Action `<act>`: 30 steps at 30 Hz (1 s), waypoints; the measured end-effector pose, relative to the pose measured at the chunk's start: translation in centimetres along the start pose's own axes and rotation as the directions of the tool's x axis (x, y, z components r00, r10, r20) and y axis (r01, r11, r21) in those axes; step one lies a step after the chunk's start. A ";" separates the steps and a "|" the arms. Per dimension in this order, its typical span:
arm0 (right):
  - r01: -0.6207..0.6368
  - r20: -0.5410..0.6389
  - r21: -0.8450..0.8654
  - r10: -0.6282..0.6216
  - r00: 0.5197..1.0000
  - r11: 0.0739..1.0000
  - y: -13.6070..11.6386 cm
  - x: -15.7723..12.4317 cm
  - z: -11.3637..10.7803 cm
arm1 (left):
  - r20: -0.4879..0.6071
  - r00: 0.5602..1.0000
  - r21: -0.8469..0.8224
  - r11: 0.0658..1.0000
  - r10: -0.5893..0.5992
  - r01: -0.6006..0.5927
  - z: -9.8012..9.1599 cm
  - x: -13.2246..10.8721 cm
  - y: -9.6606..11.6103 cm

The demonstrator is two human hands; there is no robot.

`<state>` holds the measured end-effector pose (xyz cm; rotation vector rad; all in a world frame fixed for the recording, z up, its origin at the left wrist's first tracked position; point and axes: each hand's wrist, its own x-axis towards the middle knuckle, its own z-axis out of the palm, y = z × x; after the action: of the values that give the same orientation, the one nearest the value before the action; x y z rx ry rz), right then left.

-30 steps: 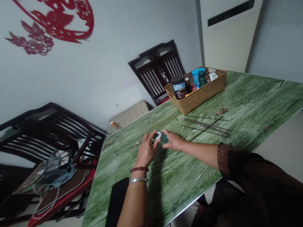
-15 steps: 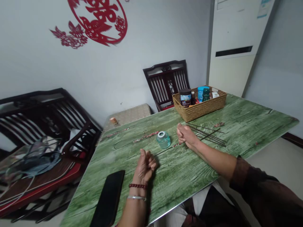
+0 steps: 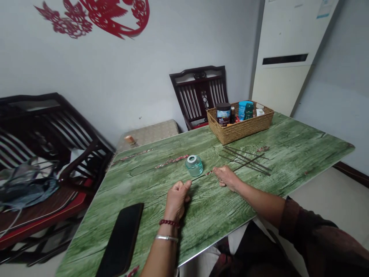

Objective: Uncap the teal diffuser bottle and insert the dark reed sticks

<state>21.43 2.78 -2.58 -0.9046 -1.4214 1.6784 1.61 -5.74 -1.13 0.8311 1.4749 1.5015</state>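
My left hand (image 3: 178, 196) rests on the green table in a loose fist. Its thumb points toward a dark thin line on the tabletop; I see nothing between the fingers. My right hand (image 3: 226, 177) is closed too, knuckles low over the table, with no object showing in it. Between and beyond the hands stands a small teal glass bottle (image 3: 194, 168) with a pale ring at its neck and some liquid inside. Several thin dark sticks (image 3: 250, 159) lie crossed beyond my right hand.
A black phone (image 3: 121, 238) lies left of my left arm. At the back, a wicker basket (image 3: 245, 132) holds jars and bottles. Dark wooden chairs (image 3: 200, 98) stand behind and to the left. The green table (image 3: 155, 223) has printed red blossoms.
My left hand has turned from thumb-up to knuckles-up. My right hand has rolled lower, knuckles toward the table. The view has shifted slightly; bottle and sticks look unmoved.
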 end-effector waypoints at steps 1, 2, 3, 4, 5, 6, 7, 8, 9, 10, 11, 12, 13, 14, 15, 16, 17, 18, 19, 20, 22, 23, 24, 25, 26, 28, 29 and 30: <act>-0.003 0.005 0.010 0.003 1.000 1.000 0.1 0.0 0.0 | 0.001 1.000 0.005 1.000 0.000 0.000 0.0 -0.1 0.0; -0.004 0.011 0.022 0.004 1.000 1.000 0.2 0.1 -0.1 | 0.005 1.000 0.008 1.000 0.001 -0.001 0.0 -0.1 -0.1; -0.002 0.011 0.037 0.002 1.000 0.999 0.3 0.2 -0.2 | 0.010 1.000 0.010 1.000 0.002 -0.002 0.0 -0.1 -0.1; 0.003 0.002 0.048 -0.003 1.000 0.999 0.2 0.5 -0.4 | 0.016 1.000 0.009 1.000 0.008 -0.008 -0.1 -0.1 0.0; 0.009 -0.021 0.051 -0.008 1.000 0.999 0.1 1.0 -0.6 | 0.015 1.000 0.010 1.000 0.026 -0.026 -0.1 0.1 0.1; 0.018 -0.055 0.039 -0.016 0.998 0.999 -0.2 1.5 -0.8 | 0.006 0.998 0.011 0.998 0.055 -0.055 -0.3 0.4 0.3; 0.029 -0.091 0.012 -0.028 0.995 0.999 -0.6 2.2 -1.0 | -0.012 0.996 0.011 0.996 0.090 -0.089 -0.4 0.9 0.6; 0.042 -0.124 -0.028 -0.045 0.991 0.999 -1.1 3.0 -1.1 | -0.035 0.990 0.018 0.991 0.134 -0.134 -0.5 1.5 1.1; 0.051 -0.152 -0.075 -0.062 0.986 0.996 -1.6 3.9 -1.0 | -0.062 0.981 0.030 0.983 0.185 -0.184 -0.6 2.2 1.6; 0.061 -0.173 -0.119 -0.081 0.982 0.991 -2.0 4.7 -0.8 | -0.077 0.970 0.040 0.973 0.230 -0.227 -0.6 3.0 2.1; 0.072 -0.186 -0.154 -0.100 0.977 0.986 -2.4 5.5 -0.4 | -0.070 0.950 0.075 0.951 0.305 -0.300 -0.5 3.8 2.5; 0.082 -0.191 -0.176 -0.116 0.975 0.981 -2.5 6.1 0.2 | -0.052 0.924 0.107 0.922 0.379 -0.372 -0.3 4.5 2.9; 0.092 -0.186 -0.190 -0.128 0.974 0.977 -2.5 6.7 0.8 | -0.020 0.900 0.127 0.894 0.435 -0.429 0.0 5.3 3.2; 0.103 -0.171 -0.198 -0.138 0.976 0.975 -2.3 7.1 1.6 | 0.017 0.879 0.135 0.870 0.477 -0.475 0.3 5.9 3.3; 0.117 -0.140 -0.205 -0.148 0.979 0.972 -1.9 7.3 2.3 | 0.059 0.865 0.130 0.856 0.498 -0.501 0.8 6.4 3.2; 0.136 -0.100 -0.220 -0.161 0.982 0.966 -1.5 7.5 3.0 | 0.104 0.857 0.122 0.849 0.504 -0.514 1.2 6.8 3.1; 0.156 -0.062 -0.247 -0.176 0.982 0.956 -1.1 7.5 3.5 | 0.150 0.850 0.121 0.844 0.504 -0.522 1.6 7.1 2.8; 0.177 -0.033 -0.289 -0.195 0.980 0.941 -0.7 7.4 3.9 | 0.196 0.843 0.133 0.838 0.500 -0.529 1.9 7.2 2.4; 0.197 -0.013 -0.342 -0.214 0.977 0.919 -0.4 7.3 4.2 | 0.240 0.835 0.157 0.829 0.494 -0.536 2.1 7.3 2.1; 0.213 0.001 -0.397 -0.232 0.973 0.893 -0.2 7.2 4.3 | 0.277 0.828 0.190 0.817 0.488 -0.545 2.2 7.3 1.8; 0.233 0.022 -0.487 -0.255 0.967 0.842 -0.2 6.9 4.2 | 0.324 0.818 0.256 0.788 0.476 -0.560 2.1 7.2 1.4; 0.237 0.033 -0.514 -0.257 0.966 0.824 -0.3 6.8 4.1 | 0.337 0.816 0.285 0.775 0.471 -0.565 2.0 7.2 1.3; 0.238 0.044 -0.532 -0.254 0.966 0.813 -0.5 6.7 4.1 | 0.344 0.815 0.310 0.762 0.467 -0.568 1.9 7.1 1.3; 0.235 0.052 -0.545 -0.247 0.968 0.805 -0.6 6.7 4.0 | 0.347 0.815 0.332 0.752 0.465 -0.570 1.8 7.1 1.3; 0.230 0.055 -0.555 -0.240 0.969 0.799 -0.7 6.7 4.0 | 0.350 0.816 0.350 0.744 0.461 -0.570 1.7 7.1 1.3; 0.219 0.053 -0.570 -0.231 0.972 0.792 -0.6 6.8 4.0 | 0.351 0.821 0.370 0.738 0.451 -0.564 1.5 7.1 1.4; 0.218 0.052 -0.574 -0.231 0.972 0.789 -0.6 6.8 4.0 | 0.348 0.824 0.374 0.739 0.447 -0.560 1.5 7.2 1.4; 0.220 0.050 -0.576 -0.235 0.971 0.787 -0.5 6.8 4.1 | 0.344 0.827 0.379 0.740 0.445 -0.556 1.5 7.2 1.4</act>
<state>14.65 6.92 -1.91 -1.0141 -1.9890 1.0508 -0.19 1.46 -0.32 1.7650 1.5206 1.3583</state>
